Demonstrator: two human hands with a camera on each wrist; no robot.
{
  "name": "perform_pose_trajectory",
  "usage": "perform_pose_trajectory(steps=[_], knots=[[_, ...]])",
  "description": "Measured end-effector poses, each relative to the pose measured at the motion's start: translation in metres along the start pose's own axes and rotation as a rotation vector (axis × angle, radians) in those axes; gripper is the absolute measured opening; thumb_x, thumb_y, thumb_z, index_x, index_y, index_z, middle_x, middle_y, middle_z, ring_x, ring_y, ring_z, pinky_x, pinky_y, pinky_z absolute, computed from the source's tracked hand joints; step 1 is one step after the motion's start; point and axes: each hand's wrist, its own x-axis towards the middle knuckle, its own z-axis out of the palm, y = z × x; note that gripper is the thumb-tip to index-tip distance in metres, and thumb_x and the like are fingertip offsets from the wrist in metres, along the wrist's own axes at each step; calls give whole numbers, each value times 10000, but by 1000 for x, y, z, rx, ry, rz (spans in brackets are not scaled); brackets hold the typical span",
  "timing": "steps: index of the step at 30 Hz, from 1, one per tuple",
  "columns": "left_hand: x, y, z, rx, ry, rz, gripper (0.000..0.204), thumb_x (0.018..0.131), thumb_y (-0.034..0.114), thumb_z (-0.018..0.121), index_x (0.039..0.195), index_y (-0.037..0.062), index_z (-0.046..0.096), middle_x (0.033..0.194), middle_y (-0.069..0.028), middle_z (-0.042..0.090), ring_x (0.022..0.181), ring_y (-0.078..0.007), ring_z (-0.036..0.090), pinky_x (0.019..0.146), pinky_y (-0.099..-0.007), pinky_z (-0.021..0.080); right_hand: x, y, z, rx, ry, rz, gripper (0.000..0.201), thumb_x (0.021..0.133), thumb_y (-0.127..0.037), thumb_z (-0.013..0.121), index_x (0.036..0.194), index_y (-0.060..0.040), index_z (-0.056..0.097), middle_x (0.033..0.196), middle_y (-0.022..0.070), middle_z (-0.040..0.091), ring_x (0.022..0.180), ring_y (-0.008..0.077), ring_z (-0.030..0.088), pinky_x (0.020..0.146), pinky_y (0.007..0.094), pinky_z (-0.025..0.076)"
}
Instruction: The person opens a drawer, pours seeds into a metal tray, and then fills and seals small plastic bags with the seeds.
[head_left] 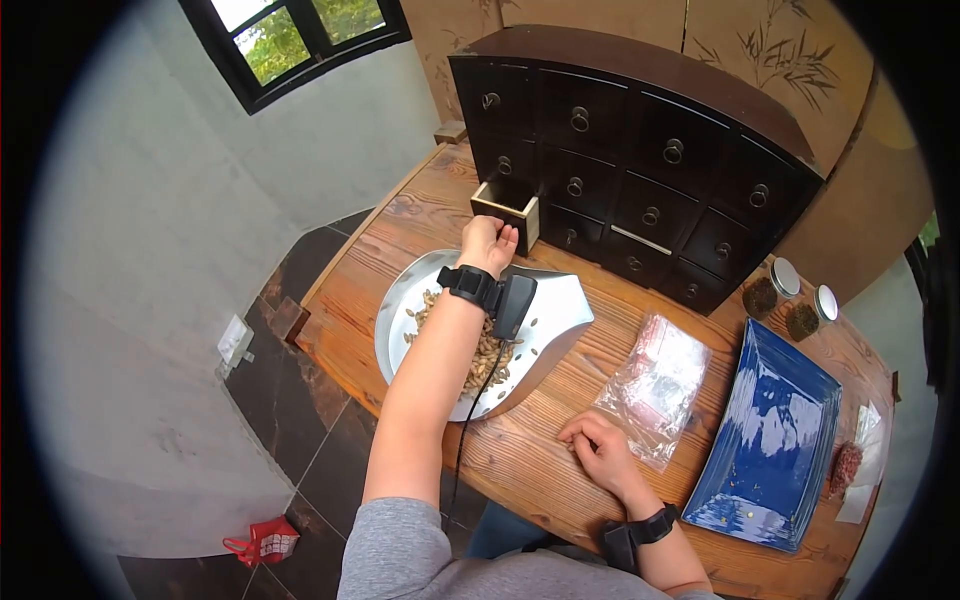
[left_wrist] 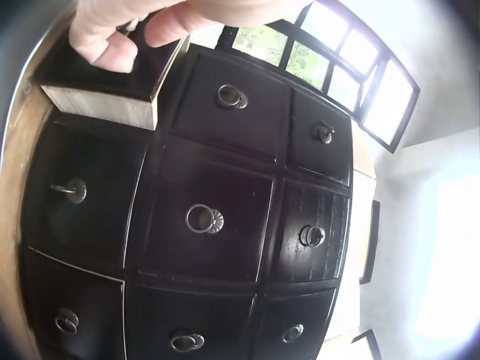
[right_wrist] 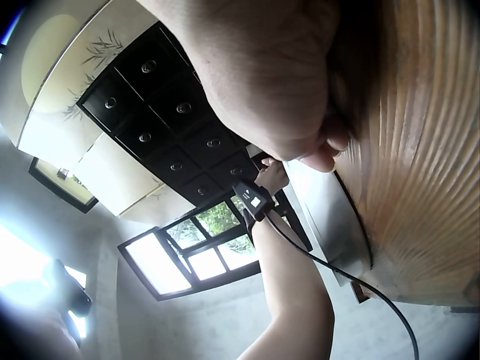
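Note:
At the cabinet's lower left corner a small drawer (head_left: pixel 508 206) stands pulled out. My left hand (head_left: pixel 487 243) is at its front, and in the left wrist view the thumb and fingers of the left hand (left_wrist: pixel 150 30) pinch its metal pull on the dark drawer front (left_wrist: pixel 105 71). Below that hand lies a metal scoop-shaped pan (head_left: pixel 560 300) with many brown pods (head_left: pixel 485 365). My right hand (head_left: pixel 603 455) rests on the wooden table, loosely curled, near a clear plastic bag (head_left: pixel 655 385). In the right wrist view the right hand (right_wrist: pixel 262 82) hides its own palm.
The dark cabinet (head_left: pixel 625 150) has several closed drawers with ring pulls. To the right are a blue rectangular tray (head_left: pixel 770 440), two lidded jars (head_left: pixel 803 320) and a small bag of reddish bits (head_left: pixel 846 465). A cable (head_left: pixel 480 395) hangs from the left wrist camera across the pan.

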Motion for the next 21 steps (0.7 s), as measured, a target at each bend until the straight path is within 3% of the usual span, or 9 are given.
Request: perform_pose_trajectory(steps=[5, 7, 11, 14, 15, 16, 18, 20, 21], knots=[[-8, 3, 2, 135, -69, 45, 201, 812, 9, 429, 992, -79, 420, 989, -142, 387, 1006, -273, 408, 949, -412, 344, 1, -4, -1, -9, 2, -23, 170, 760, 84, 455, 803, 8, 601, 827, 86, 562, 723, 162, 559, 650, 249, 457], [-8, 2, 4, 130, -90, 57, 268, 820, 3, 410, 1070, -91, 391, 1080, -162, 374, 1096, -284, 371, 982, -416, 309, 0, -2, 0, -5, 0, 5, 134, 770, 18, 491, 827, -30, 603, 840, 91, 574, 742, 220, 573, 635, 287, 449], [-15, -7, 8, 123, -212, 105, 448, 839, -20, 360, 1271, -86, 262, 1299, -201, 281, 1290, -277, 225, 1052, -428, 202, -1, -3, -1, -25, 9, -3, 135, 770, 16, 492, 830, -34, 603, 837, 94, 574, 732, 223, 571, 631, 292, 448], [-8, -13, 8, 61, -249, 116, 502, 846, -24, 345, 1325, -50, 199, 1326, -198, 253, 1322, -261, 159, 1067, -427, 159, -1, 1, -1, -8, 15, -10, 137, 769, 13, 494, 832, -41, 603, 836, 93, 574, 723, 227, 569, 628, 297, 448], [-3, -16, 9, 63, -184, 140, 383, 840, -20, 354, 1223, -33, 346, 1216, -188, 376, 1222, -275, 332, 1038, -441, 226, -1, 1, -1, -12, 2, -4, 131, 772, 7, 492, 828, -42, 600, 832, 93, 573, 727, 231, 570, 630, 303, 450], [3, -16, 9, 71, -184, 126, 383, 840, -20, 354, 1223, -33, 346, 1216, -188, 376, 1222, -275, 332, 1038, -441, 226, -1, 1, -1, -14, -8, 7, 126, 775, 0, 491, 825, -43, 598, 827, 93, 573, 730, 236, 572, 632, 310, 453], [16, -18, 4, 59, -260, 152, 133, 808, 5, 359, 876, 67, 454, 751, -59, 470, 751, -177, 468, 782, -343, 361, 1, 3, -1, -38, 6, -27, 115, 781, -13, 488, 819, -42, 592, 823, 94, 568, 733, 242, 571, 636, 317, 454], [13, -21, 9, 80, -254, 170, 138, 793, 14, 367, 725, 133, 361, 586, 8, 302, 557, -139, 308, 638, -304, 303, -2, 5, 0, -59, 9, -58, 105, 791, -32, 478, 815, -39, 579, 817, 96, 558, 744, 254, 569, 646, 331, 455], [16, -21, 8, 77, -288, 139, 150, 779, 3, 372, 710, 133, 341, 590, 3, 280, 558, -137, 297, 616, -318, 295, -2, 5, -1, -55, 9, -49, 104, 795, -39, 471, 816, -38, 572, 817, 98, 552, 751, 260, 567, 652, 338, 455]])
